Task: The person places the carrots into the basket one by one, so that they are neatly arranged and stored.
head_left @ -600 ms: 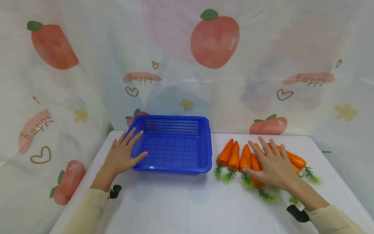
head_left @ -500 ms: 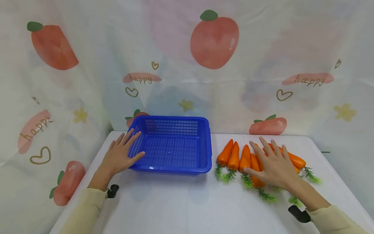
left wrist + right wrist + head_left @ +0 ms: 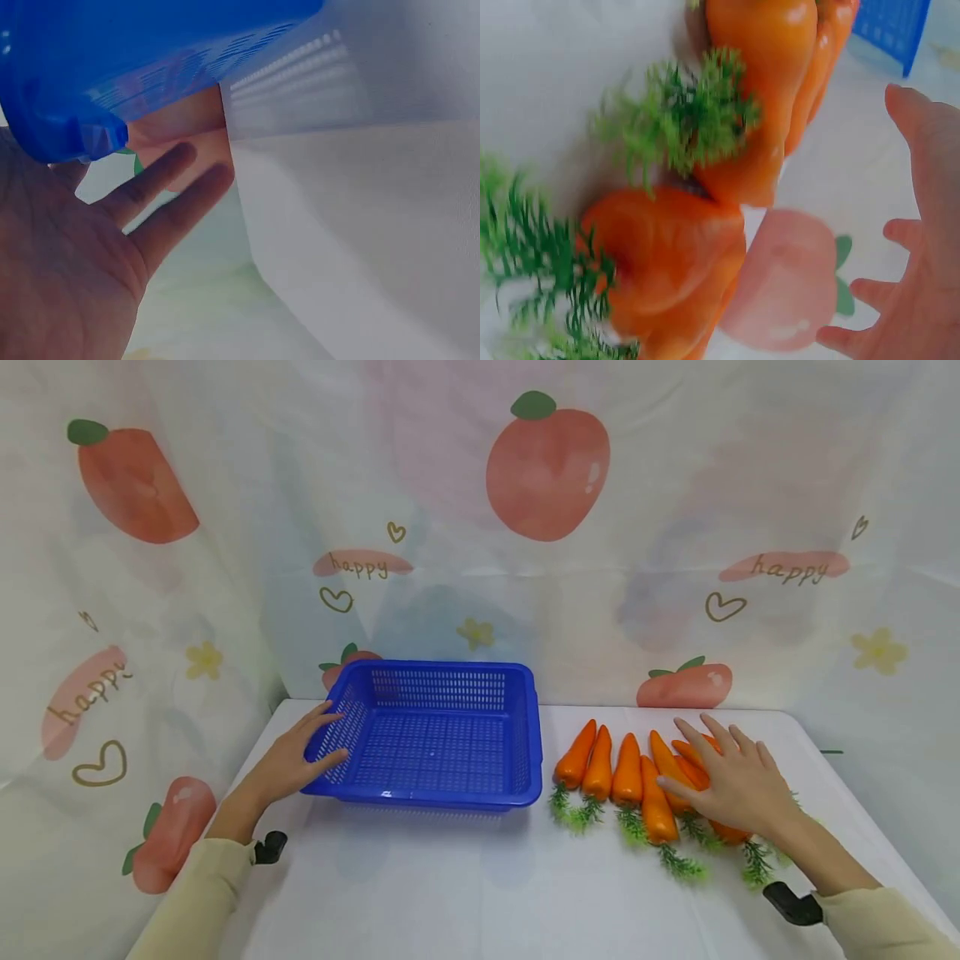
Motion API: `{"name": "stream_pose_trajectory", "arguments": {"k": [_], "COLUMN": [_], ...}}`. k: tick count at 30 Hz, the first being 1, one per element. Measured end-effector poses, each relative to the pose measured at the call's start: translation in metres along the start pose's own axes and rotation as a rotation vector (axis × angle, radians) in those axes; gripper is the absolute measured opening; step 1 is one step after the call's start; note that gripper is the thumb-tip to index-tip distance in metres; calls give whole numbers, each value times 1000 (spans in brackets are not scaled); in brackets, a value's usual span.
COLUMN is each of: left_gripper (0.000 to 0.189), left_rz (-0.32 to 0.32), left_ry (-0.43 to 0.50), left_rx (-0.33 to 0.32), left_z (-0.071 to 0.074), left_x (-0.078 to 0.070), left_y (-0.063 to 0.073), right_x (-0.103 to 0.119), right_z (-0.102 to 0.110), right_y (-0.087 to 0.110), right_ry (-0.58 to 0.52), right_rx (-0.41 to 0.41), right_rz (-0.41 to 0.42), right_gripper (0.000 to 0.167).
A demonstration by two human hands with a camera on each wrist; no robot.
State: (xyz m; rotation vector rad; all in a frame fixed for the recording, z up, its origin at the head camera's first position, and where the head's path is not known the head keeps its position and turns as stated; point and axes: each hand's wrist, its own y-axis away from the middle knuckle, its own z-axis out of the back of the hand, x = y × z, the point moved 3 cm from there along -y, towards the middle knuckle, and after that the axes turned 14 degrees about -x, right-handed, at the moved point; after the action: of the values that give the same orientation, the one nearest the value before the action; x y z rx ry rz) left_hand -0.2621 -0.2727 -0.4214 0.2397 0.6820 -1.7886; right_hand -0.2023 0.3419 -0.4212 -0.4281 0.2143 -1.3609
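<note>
A blue plastic basket (image 3: 433, 799) with slotted walls stands left of the middle, nothing inside it. My left hand (image 3: 288, 766) is at its left side, thumb and fingers spread and overlapping the rim in the head view. In the left wrist view the left hand (image 3: 75, 255) shows its palm, two fingers extended below the basket's rim (image 3: 45, 142). Orange carrots (image 3: 627, 772) with green leafy tops lie bunched on the right. My right hand (image 3: 738, 785) hovers over the rightmost ones with fingers spread, hiding part of them. Its thumb and fingers show apart from the carrots (image 3: 660, 251) in the right wrist view.
A white table (image 3: 450, 893) bears everything, its back edge against a fruit-patterned cloth (image 3: 660, 485). More of that cloth hangs at the left and right sides. Leafy carrot tops (image 3: 682, 864) point toward the front edge.
My left hand has slid left and slightly down along the basket's left side. The right hand has moved right over the carrots, uncovering several. The view has tipped slightly upward.
</note>
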Motion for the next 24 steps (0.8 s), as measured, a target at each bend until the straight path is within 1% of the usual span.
{"name": "stream_pose_trajectory", "arguments": {"k": [2, 5, 9, 14, 17, 19, 21, 24], "left_gripper": [68, 67, 61, 51, 48, 48, 48, 48], "left_rz": [7, 27, 53, 50, 39, 32, 29, 33], "left_ry": [37, 95, 205, 374, 452, 475, 489, 494], "left_rx": [-3, 6, 24, 49, 67, 77, 85, 96], "left_z": [0, 2, 5, 7, 7, 7, 8, 9], "left_x": [3, 9, 16, 23, 25, 27, 28, 31], "left_y": [0, 0, -2, -5, -6, -6, -6, -6], "right_x": [-7, -20, -40, -65, -79, -87, -95, -105], "right_z": [2, 5, 10, 12, 10, 8, 6, 2], "right_y": [-2, -7, -15, -24, -27, -27, -27, -28], "right_ry": [-8, -48, -161, -316, -366, -382, -400, -427], "right_rx": [2, 40, 111, 146, 206, 259, 297, 318], "right_rz": [-7, -41, -90, -71, -88, -111, -116, -102], "right_gripper": [97, 97, 96, 91, 89, 88, 86, 80]}}
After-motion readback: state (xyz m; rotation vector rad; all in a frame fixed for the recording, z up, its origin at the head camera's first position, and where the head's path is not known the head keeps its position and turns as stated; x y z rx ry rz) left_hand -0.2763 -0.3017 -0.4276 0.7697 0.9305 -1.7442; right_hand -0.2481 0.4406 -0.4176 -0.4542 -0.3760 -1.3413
